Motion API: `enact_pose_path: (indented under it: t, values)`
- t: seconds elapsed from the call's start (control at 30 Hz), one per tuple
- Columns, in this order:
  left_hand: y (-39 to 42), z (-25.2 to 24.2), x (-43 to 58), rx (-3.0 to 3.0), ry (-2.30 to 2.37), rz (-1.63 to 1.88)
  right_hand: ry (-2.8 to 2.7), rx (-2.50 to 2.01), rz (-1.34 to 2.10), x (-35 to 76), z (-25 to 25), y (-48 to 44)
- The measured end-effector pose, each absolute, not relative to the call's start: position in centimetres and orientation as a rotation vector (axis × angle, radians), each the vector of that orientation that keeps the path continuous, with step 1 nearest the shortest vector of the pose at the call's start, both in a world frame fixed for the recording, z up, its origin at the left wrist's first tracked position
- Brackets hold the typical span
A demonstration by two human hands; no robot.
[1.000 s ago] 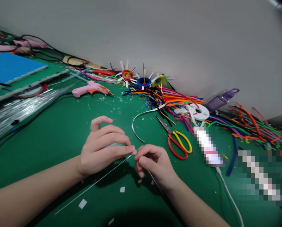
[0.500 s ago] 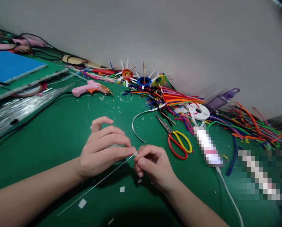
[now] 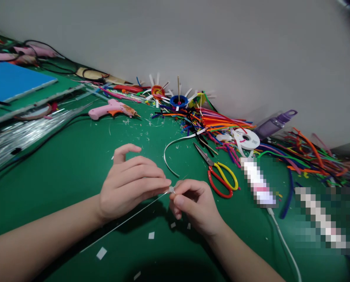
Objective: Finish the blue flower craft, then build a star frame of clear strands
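My table has a smooth green top (image 3: pixel 83 164), and on it lie the scissors with metal blades, one red and one yellow handle (image 3: pixel 211 167). Left of the scissors is my left hand (image 3: pixel 129 184), its fingers loosely spread; the thumb is hidden, so I cannot tell if it grips. On the near left side of the scissors, my right hand (image 3: pixel 196 203) is half curled, thumb and forefinger pinched together. Farther and left of them rests a pink plastic glue gun (image 3: pixel 111 109). Nearest to me, left of the scissors, slants a thin whitish strand (image 3: pixel 124 221). At its upper end, my right hand pinches a small translucent piece (image 3: pixel 171 189), between both hands' fingertips.
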State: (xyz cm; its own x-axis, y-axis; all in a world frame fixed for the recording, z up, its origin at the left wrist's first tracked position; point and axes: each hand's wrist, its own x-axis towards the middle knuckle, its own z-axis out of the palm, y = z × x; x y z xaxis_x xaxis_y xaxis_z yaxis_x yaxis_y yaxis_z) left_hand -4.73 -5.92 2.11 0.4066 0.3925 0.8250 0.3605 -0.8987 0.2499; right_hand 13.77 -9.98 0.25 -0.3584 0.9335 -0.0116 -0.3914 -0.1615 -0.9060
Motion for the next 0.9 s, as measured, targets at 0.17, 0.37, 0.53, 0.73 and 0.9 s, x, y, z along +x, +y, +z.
enact_pose_path:
  t: [0.17,0.37,0.53,0.73,0.9]
  values:
    - [-5.9,2.2,-4.7,2.609,0.806,1.524,-1.106,-0.748,1.652,14.2,0.5,-9.8]
    - [-5.2,1.6,-4.8,2.602,0.866,1.496,-1.255,-0.894,1.533,14.6,1.4,-9.5]
    - [-4.2,0.9,-4.9,2.616,0.874,1.449,-1.480,-1.084,1.338,15.1,1.8,-9.2]
    - [-3.6,0.3,-5.0,2.625,0.909,1.381,-1.644,-1.178,1.106,15.1,1.3,-8.6]
    - [-3.2,-0.3,-5.1,2.649,0.968,1.268,-1.765,-1.246,0.910,15.3,0.6,-8.2]
